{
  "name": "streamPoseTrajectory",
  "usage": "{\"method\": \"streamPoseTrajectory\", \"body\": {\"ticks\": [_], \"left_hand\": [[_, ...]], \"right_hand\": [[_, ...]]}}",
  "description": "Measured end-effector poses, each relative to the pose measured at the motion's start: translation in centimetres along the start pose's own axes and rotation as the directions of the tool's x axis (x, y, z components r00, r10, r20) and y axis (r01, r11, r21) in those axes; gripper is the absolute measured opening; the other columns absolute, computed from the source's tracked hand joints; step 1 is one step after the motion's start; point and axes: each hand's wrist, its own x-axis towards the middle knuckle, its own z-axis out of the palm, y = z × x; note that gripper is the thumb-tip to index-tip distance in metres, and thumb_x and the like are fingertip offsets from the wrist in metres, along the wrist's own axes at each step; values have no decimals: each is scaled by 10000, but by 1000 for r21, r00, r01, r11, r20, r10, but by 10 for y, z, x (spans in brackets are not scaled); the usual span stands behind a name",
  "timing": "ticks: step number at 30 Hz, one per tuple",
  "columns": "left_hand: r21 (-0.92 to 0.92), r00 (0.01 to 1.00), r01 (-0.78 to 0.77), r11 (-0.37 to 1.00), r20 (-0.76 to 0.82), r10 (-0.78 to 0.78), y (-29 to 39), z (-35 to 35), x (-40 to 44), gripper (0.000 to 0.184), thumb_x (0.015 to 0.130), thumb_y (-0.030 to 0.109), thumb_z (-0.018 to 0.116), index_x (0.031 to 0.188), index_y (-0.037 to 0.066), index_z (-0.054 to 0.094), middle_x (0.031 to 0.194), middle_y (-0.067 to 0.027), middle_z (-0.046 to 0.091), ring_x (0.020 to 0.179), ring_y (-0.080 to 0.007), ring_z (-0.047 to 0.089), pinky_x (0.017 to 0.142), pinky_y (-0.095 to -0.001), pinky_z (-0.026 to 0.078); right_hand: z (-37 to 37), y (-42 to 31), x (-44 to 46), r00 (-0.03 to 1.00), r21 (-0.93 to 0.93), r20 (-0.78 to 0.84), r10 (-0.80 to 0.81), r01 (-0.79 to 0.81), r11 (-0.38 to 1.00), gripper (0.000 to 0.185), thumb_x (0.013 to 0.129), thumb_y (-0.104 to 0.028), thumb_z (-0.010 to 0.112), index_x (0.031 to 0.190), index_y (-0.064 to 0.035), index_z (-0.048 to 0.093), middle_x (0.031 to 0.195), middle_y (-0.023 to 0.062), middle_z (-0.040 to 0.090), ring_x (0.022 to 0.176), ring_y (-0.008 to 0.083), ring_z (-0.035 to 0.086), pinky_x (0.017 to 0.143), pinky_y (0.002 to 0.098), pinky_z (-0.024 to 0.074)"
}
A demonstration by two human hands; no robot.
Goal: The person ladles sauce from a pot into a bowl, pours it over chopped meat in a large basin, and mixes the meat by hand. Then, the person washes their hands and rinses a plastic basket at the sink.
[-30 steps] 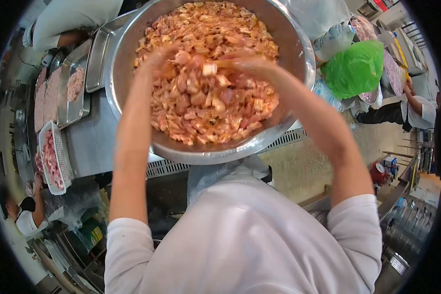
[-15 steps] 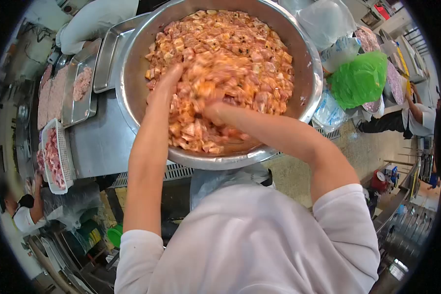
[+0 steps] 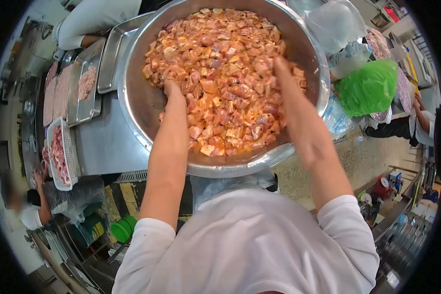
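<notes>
A wide steel bowl point(image 3: 154, 128) holds a large heap of cut, marinated meat point(image 3: 225, 90), orange-red and wet with dark specks. My left hand point(image 3: 173, 89) is pushed into the left side of the heap, its fingers hidden under the pieces. Over on the right side, my right hand point(image 3: 286, 81) touches the meat near the bowl's wall. Motion smears it, and its fingertips do not show clearly.
Left of the bowl are steel trays point(image 3: 103, 73), one with pale minced meat point(image 3: 86, 82), and a white basket point(image 3: 69, 152) of meat strips. A green bag point(image 3: 367, 88) and clear bags point(image 3: 335, 24) lie right. Other people stand at both sides.
My hands have moved apart from the middle of the meat. The right went to the bowl's right side, the left slightly down at the left. The heap has shifted and bare steel shows at left.
</notes>
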Motion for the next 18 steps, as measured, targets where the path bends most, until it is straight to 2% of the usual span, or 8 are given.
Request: {"method": "streamPoseTrajectory", "body": {"ticks": [3, 5, 9, 10, 11, 13, 14, 18], "left_hand": [[36, 971, 119, 992, 205, -124, -51, 38, -4, 522, 945, 393, 512, 1242, -35, 516, 1149, -140, 575, 882, -238, 608, 721, -420, 513], [352, 965, -249, 902, 171, 200, -69, 95, -29, 475, 956, 387, 510, 1249, 13, 515, 1208, -163, 559, 991, -272, 586, 839, -480, 492], [510, 931, -339, 791, 304, 203, -8, 126, -91, 244, 897, 345, 558, 919, 108, 613, 932, -132, 650, 910, -273, 613, 660, -479, 540], [534, 916, -328, 779, 382, 123, 8, 123, -133, 326, 878, 387, 597, 995, 84, 628, 934, -144, 659, 944, -269, 620, 675, -472, 530], [655, 905, -410, 635, 209, 370, 22, 115, -144, 409, 895, 391, 585, 1122, 52, 628, 945, -167, 673, 1001, -280, 619, 759, -441, 520], [847, 611, -532, -4, 387, 691, 58, 59, -95, 486, 902, 400, 598, 1187, 7, 628, 1054, -180, 668, 959, -279, 631, 831, -463, 508], [858, 667, -500, 112, 299, 683, 55, 45, -105, 531, 912, 419, 581, 1239, 0, 593, 1156, -179, 628, 1009, -268, 613, 846, -465, 496], [723, 859, -288, 629, -95, 502, 21, 15, -77, 597, 980, 446, 457, 1389, 11, 446, 1431, -160, 439, 1209, -267, 510, 938, -505, 451]], "right_hand": [[72, 34, -22, 990, 25, 135, -46, 43, 999, 334, 927, -309, 586, 1155, -66, 611, 942, 137, 648, 843, 272, 637, 782, 447, 518], [104, 28, -41, 968, 8, 238, -84, 85, 996, 315, 926, -322, 592, 1111, -69, 625, 878, 116, 634, 796, 255, 620, 753, 433, 513], [67, -50, -22, 924, -198, 347, -158, 237, 951, 294, 926, -348, 605, 1023, -75, 654, 750, 74, 606, 701, 221, 587, 695, 404, 503], [42, -69, -7, 924, -242, 299, -238, 315, 918, 293, 926, -355, 609, 1001, -76, 661, 718, 64, 599, 677, 213, 578, 680, 397, 501], [16, -82, 6, 912, -286, 245, -328, 391, 875, 294, 926, -362, 612, 979, -78, 668, 687, 53, 592, 654, 204, 570, 665, 390, 498], [-33, -87, 28, 862, -524, 191, -469, 493, 694, 386, 843, -384, 656, 1051, -61, 690, 914, 94, 656, 865, 263, 620, 809, 397, 501], [-52, -80, 45, 872, -654, 214, -441, 463, 599, 481, 769, -408, 690, 1088, -49, 707, 1115, 122, 695, 1043, 306, 647, 908, 386, 500], [-23, 31, 116, 996, -251, 85, -34, 54, 966, 493, 791, -381, 636, 1154, -51, 674, 1185, 173, 647, 1113, 308, 604, 935, 389, 481]]}}
